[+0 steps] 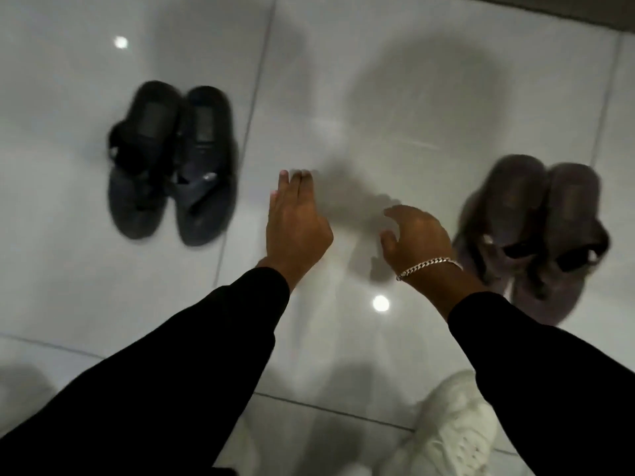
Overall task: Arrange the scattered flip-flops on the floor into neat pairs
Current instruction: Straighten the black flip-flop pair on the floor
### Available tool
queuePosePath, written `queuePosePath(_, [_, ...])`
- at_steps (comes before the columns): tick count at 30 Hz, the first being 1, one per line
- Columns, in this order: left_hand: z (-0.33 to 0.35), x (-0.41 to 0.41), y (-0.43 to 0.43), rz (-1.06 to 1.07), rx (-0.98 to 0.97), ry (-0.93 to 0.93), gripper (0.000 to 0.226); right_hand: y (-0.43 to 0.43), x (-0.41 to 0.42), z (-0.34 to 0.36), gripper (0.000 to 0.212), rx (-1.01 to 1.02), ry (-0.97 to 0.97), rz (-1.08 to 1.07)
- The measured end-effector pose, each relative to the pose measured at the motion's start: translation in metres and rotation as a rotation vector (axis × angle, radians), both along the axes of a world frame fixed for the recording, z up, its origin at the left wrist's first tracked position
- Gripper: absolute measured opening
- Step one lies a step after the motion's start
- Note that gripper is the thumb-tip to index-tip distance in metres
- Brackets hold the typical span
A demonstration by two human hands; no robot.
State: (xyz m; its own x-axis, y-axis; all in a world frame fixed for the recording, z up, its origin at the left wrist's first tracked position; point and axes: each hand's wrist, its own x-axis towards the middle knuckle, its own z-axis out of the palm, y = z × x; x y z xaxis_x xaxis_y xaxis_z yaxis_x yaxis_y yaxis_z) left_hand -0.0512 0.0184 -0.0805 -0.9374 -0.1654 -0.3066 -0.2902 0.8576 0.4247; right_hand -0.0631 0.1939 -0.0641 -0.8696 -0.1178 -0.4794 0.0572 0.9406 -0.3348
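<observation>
Black flip-flops lay paired far left and a brownish pair sat together at right on the tiles, so pairing looked done, both the left hand and right hand spread empty.

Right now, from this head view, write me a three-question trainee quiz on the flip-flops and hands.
1. True or false: the pair of dark navy-black rubber flip-flops lies side by side on the glossy white tiled floor.
2. Which hand wears the silver chain bracelet: A left hand, B right hand?
3. Fill in: both hands hold ____.

Key: 1 true. 2 B. 3 nothing; the pair of brownish-grey flip-flops also lies untouched, side by side.
</observation>
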Motion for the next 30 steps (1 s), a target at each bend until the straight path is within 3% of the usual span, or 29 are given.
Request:
queuePosePath(5, [0.003,-0.005,-0.124,0.072,-0.121,0.091,0.057,-0.111,0.013,-0.021,0.053,-0.043,-0.056,0.216])
queuePosePath(8, [0.008,-0.015,-0.169,0.154,-0.125,0.176,0.038,-0.158,0.006,-0.031,0.075,0.05,-0.086,0.234])
queuePosePath(11, [0.006,-0.032,-0.201,0.256,-0.144,0.167,0.029,-0.182,0.001,-0.039,0.104,0.156,-0.254,0.203])
queuePosePath(17, [0.003,-0.053,-0.227,0.235,-0.145,-0.101,0.018,-0.201,0.007,-0.051,0.074,0.313,-0.165,0.235])
queuePosePath(30, [0.002,-0.06,-0.211,0.118,-0.094,-0.019,0.01,-0.195,0.002,-0.048,0.078,0.375,-0.198,0.35])
